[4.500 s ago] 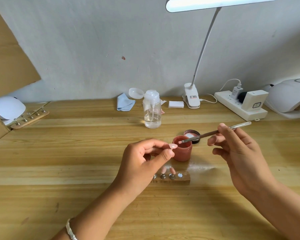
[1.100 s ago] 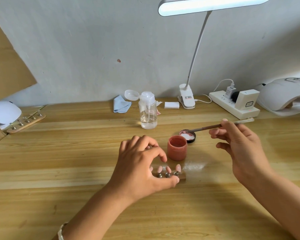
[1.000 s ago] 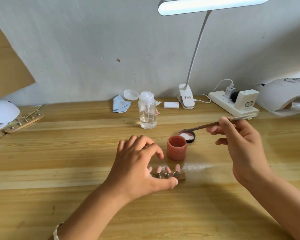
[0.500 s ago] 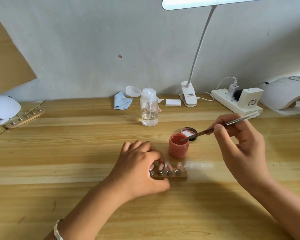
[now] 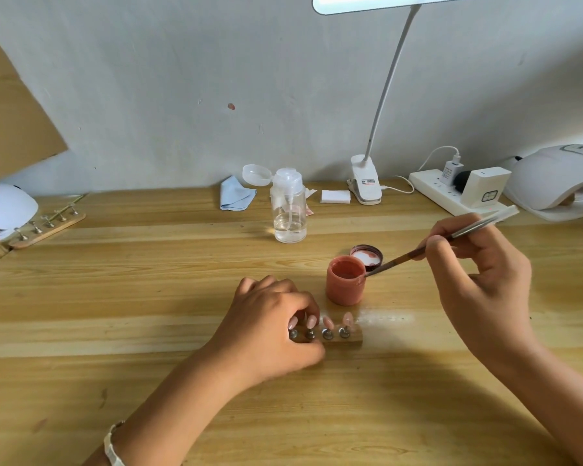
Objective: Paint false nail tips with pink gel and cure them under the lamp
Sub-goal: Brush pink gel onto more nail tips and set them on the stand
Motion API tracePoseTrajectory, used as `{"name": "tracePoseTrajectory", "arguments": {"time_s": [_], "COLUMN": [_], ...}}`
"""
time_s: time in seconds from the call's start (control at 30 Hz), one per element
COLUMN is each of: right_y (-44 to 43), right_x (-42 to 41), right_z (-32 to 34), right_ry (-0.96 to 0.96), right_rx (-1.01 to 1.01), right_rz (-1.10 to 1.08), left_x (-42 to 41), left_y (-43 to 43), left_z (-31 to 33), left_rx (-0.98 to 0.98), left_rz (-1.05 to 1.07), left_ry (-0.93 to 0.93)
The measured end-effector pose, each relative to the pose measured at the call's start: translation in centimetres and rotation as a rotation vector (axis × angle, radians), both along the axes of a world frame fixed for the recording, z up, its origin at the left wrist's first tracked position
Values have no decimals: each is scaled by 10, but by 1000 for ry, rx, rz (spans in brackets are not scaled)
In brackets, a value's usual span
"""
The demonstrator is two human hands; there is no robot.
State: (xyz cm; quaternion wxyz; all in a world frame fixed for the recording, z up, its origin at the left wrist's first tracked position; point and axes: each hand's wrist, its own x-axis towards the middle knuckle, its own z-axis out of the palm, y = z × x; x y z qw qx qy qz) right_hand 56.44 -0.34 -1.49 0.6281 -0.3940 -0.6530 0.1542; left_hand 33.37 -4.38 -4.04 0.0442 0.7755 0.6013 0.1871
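A small wooden holder (image 5: 345, 341) lies mid-table with several pink nail tips (image 5: 347, 319) standing on metal pegs. My left hand (image 5: 270, 327) grips the holder's left end, thumb in front and fingers curled behind the tips. Just behind stands an open pink gel jar (image 5: 345, 284), its dark lid (image 5: 367, 255) lying beside it. My right hand (image 5: 478, 280) pinches a thin brush (image 5: 428, 248) whose bristle end touches the jar's right rim. A white curing lamp (image 5: 556, 178) sits at the far right.
A clear pump bottle (image 5: 288, 210), blue cloth (image 5: 236, 196), white pad (image 5: 335, 196) and clip desk lamp (image 5: 366, 183) line the back wall. A power strip (image 5: 435, 193) with chargers lies right. A second peg holder (image 5: 46, 227) and white lamp (image 5: 4, 206) sit far left.
My left hand set the tip it held back on the holder and now grips the holder. My right hand brought the brush from the lid to the jar's rim.
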Motion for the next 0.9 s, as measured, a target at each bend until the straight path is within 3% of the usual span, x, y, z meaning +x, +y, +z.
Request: {"name": "tracePoseTrajectory", "arguments": {"time_s": [0.23,0.57,0.9], "right_y": [-1,-1,10], "right_x": [-4,-2,0], "right_z": [-2,1,-2], "right_ry": [-73,-14,227], "right_rx": [-6,-18,-197], "right_rz": [27,13,55], "left_x": [1,1,2], "left_y": [1,1,-1], "left_z": [-1,-1,1], "left_rx": [-8,-26,-32], "left_rz": [-2,-10,-15], "left_ry": [-5,-25,-20]}}
